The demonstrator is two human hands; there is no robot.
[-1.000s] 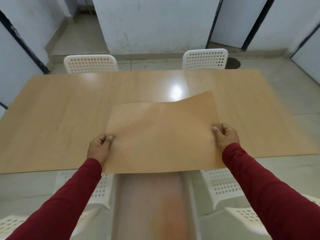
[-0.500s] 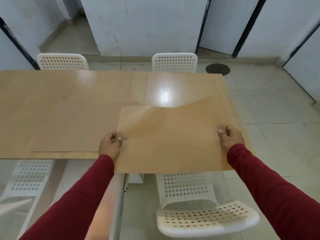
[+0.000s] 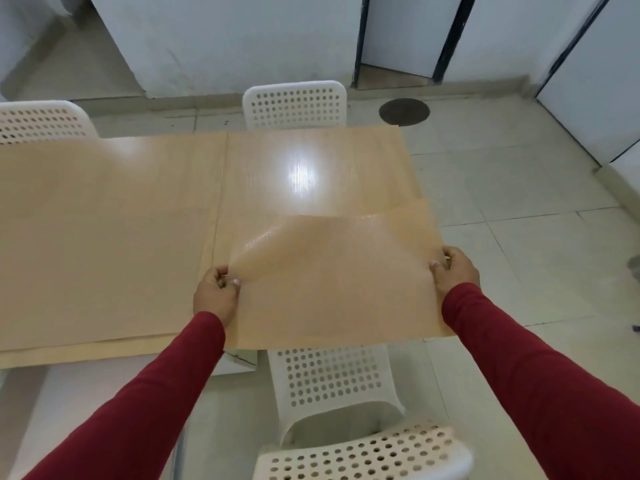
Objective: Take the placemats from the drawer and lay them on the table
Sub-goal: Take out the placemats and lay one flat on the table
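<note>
I hold one thin tan placemat (image 3: 332, 278) by its two side edges, just above the right end of the wooden table (image 3: 311, 161). My left hand (image 3: 216, 296) pinches its left edge and my right hand (image 3: 453, 271) pinches its right edge. The mat sags a little in the middle, and its near edge overhangs the table's front edge. Another tan sheet that looks like a placemat (image 3: 104, 254) lies flat on the table to the left, its edges only faintly visible. The drawer is out of view.
A white perforated chair (image 3: 332, 379) stands right under the held mat at the near side. Two more white chairs (image 3: 294, 103) (image 3: 41, 121) stand at the far side. A round dark floor drain (image 3: 404, 111) lies beyond the table's right corner.
I have carried the placemat to the right along the table's front edge, from its middle to its right end. Both hands have kept their grip.
</note>
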